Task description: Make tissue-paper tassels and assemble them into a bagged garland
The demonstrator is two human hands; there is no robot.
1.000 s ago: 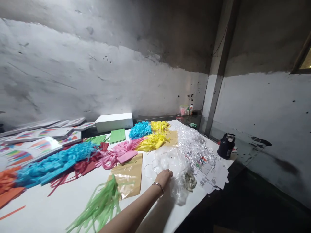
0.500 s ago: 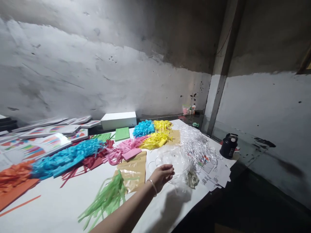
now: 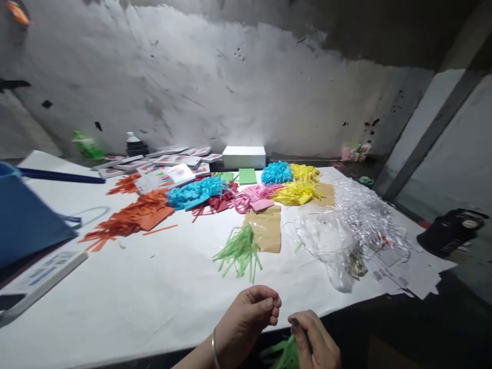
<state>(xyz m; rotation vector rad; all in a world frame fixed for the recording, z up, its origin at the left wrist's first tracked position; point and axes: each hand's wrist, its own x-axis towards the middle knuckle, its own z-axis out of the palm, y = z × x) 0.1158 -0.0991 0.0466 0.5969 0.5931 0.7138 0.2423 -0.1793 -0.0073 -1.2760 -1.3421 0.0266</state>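
Note:
My left hand [image 3: 249, 312], with a silver bangle at the wrist, is raised over the front edge of the white-covered table. Its thumb and forefinger are pinched together; what lies between them, if anything, is too small to make out. Close by on the right, my right hand [image 3: 317, 341] grips a green paper tassel [image 3: 286, 353], whose strips hang below the table edge and are partly cut off by the frame. Another green tassel [image 3: 240, 251] lies on the table ahead, touching a brown sheet in clear wrap [image 3: 267, 230]. Crumpled clear plastic [image 3: 326, 230] sits to its right.
Orange [image 3: 130, 218], blue [image 3: 198, 192], pink [image 3: 257, 197] and yellow [image 3: 295, 193] paper fringes run across the table. White shiny strands [image 3: 365, 210] and a black bottle [image 3: 451, 233] are at right. A blue box-like object [image 3: 31, 220] stands at left; a white box [image 3: 244, 157] is behind.
My left hand has drawn back from beside the clear plastic to the table's front edge. My right hand has come into view with the green tassel. The view has swung left.

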